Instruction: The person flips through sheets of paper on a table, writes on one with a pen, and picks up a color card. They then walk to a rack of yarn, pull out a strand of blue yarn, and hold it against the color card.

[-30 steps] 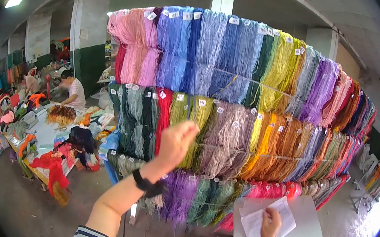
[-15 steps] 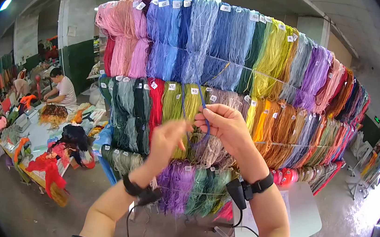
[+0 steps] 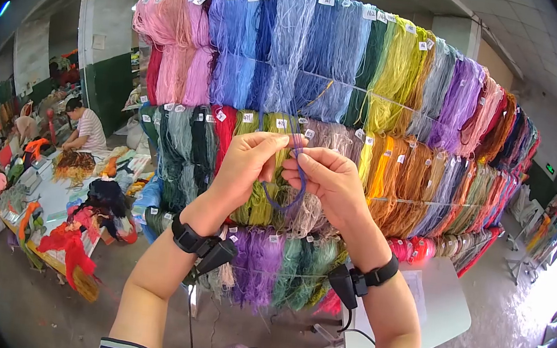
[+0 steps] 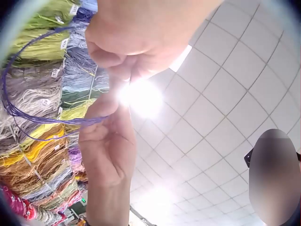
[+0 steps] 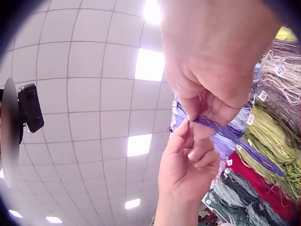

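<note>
A thin skein of blue-violet yarn hangs in a loop in front of the rack. My left hand pinches its upper part between thumb and fingers. Close beside it, my right hand pinches the same yarn, and the fingertips of both hands meet there. In the left wrist view the yarn loop swings out to the left from my right hand. In the right wrist view the yarn strands run out from under the curled fingers of my right hand, with my left hand below.
Behind my hands stands a long rack of labelled yarn skeins in several tiers. A white table with a paper sheet stands at lower right. On the left, a person works at a table heaped with coloured yarn.
My right hand has come up from the paper on the white table to the yarn. My left hand, apart from it half a second ago, now pinches the yarn beside the right fingertips.
</note>
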The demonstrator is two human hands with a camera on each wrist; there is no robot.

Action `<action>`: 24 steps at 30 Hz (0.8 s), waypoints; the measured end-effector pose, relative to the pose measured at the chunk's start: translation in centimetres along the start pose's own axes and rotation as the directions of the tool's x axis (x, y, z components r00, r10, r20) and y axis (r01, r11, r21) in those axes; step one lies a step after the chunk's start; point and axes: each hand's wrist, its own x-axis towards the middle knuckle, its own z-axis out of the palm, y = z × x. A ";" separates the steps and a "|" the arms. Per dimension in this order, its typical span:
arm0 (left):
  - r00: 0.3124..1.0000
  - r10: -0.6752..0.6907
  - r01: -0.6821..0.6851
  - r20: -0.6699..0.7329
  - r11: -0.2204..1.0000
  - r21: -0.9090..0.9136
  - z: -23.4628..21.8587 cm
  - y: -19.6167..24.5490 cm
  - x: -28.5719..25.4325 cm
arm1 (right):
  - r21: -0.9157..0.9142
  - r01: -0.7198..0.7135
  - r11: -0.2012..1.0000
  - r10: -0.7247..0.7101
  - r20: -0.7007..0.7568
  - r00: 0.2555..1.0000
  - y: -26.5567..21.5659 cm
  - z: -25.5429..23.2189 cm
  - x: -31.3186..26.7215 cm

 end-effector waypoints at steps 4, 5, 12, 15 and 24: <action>1.000 0.011 -0.011 0.006 1.000 0.019 -0.1 0.0 0.0 | 0.001 0.014 1.000 -0.014 0.001 1.000 0.0 0.2 -0.2; 1.000 0.017 -0.017 0.012 1.000 0.008 -0.2 0.0 0.0 | 0.001 0.018 1.000 -0.018 0.008 1.000 0.0 0.2 -0.2; 1.000 0.009 -0.009 0.012 1.000 -0.001 -0.1 0.0 -0.1 | -0.016 0.017 1.000 -0.017 -0.019 1.000 -0.1 0.7 -0.4; 1.000 0.028 -0.028 -0.008 1.000 0.006 -0.3 -0.4 -0.2 | -0.027 0.037 0.999 -0.037 -0.010 0.999 0.0 0.7 -0.4; 1.000 -0.013 0.013 0.001 1.000 0.002 0.4 -0.3 -0.1 | -0.112 0.056 0.992 -0.059 -0.018 0.998 0.3 0.6 -0.3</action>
